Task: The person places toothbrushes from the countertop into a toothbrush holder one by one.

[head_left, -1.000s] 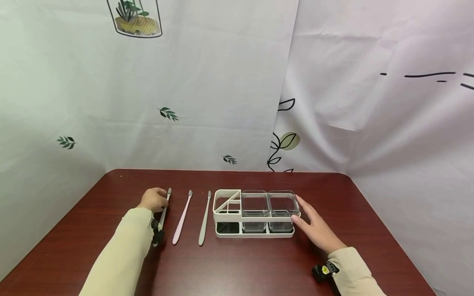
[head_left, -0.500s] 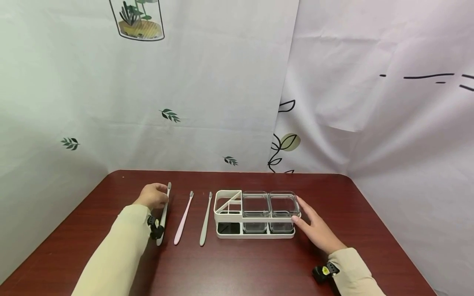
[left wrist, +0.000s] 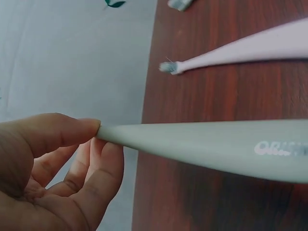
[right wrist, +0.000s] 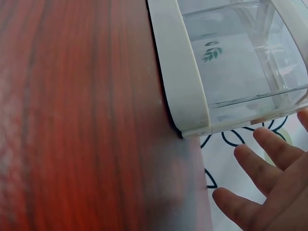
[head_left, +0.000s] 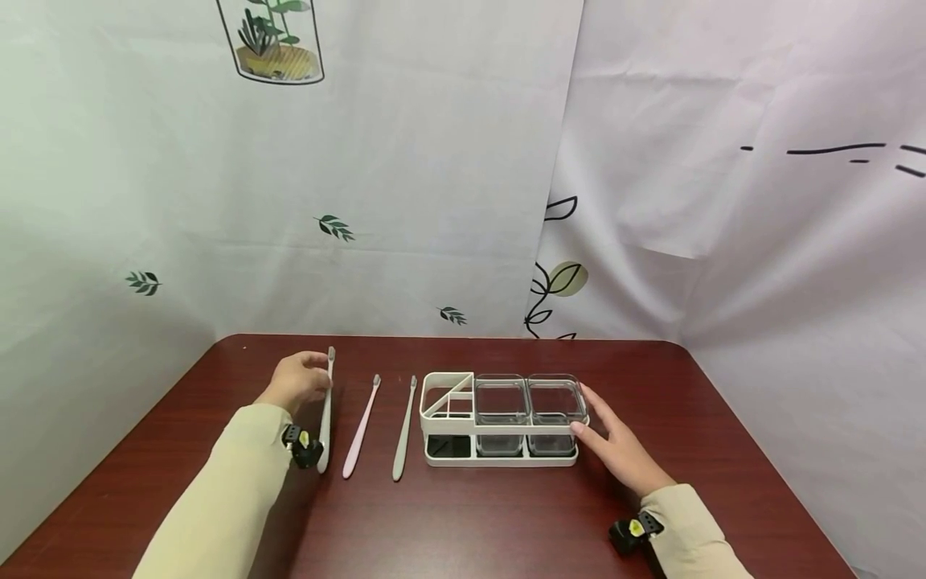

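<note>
My left hand [head_left: 295,381] pinches a pale toothbrush [head_left: 325,422] near its head, between thumb and fingertips. In the left wrist view, the thumb lies on top of the thin neck and the thick handle [left wrist: 207,147] points right. A pink toothbrush [head_left: 360,434] and a grey-green toothbrush [head_left: 403,434] lie side by side to its right. My right hand [head_left: 620,452] touches the right end of a white toothbrush holder [head_left: 506,462], thumb at the front corner. In the right wrist view, several fingers are spread out beside that end, fairly straight.
Two clear cups [head_left: 501,400] sit in the holder's right part; divided slots [head_left: 448,394] form its left part. Everything stands on a dark red-brown table [head_left: 463,523]. White printed cloth [head_left: 434,161] hangs behind and along the sides.
My left hand has moved a little forward with the toothbrush, whose handle has swung slightly right and now looks raised off the table. My right hand and the holder stay put.
</note>
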Tool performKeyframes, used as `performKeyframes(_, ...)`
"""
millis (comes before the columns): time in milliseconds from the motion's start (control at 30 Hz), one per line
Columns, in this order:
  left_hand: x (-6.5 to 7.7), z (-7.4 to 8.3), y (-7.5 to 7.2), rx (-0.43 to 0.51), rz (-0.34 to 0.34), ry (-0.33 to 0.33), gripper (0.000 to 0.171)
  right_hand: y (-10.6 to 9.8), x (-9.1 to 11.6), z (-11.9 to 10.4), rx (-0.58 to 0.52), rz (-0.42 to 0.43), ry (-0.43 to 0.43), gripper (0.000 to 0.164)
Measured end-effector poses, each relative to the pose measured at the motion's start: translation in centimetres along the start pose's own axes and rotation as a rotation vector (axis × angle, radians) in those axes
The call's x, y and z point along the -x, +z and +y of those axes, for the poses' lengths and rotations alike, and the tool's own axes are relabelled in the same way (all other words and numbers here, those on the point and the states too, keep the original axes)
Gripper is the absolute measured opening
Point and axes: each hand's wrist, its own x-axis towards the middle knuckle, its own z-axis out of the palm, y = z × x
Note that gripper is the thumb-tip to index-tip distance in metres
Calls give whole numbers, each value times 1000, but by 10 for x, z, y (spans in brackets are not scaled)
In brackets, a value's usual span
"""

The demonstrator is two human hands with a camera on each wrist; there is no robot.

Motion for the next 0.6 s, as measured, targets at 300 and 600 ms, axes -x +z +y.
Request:
performKeyframes(300, 3, 13, 6, 71, 40, 38, 56, 0, 1, 0, -38, 5, -3, 66)
performKeyframes(600, 9, 30, 12, 198, 84, 51, 57, 1, 0, 1, -54, 9, -6, 66)
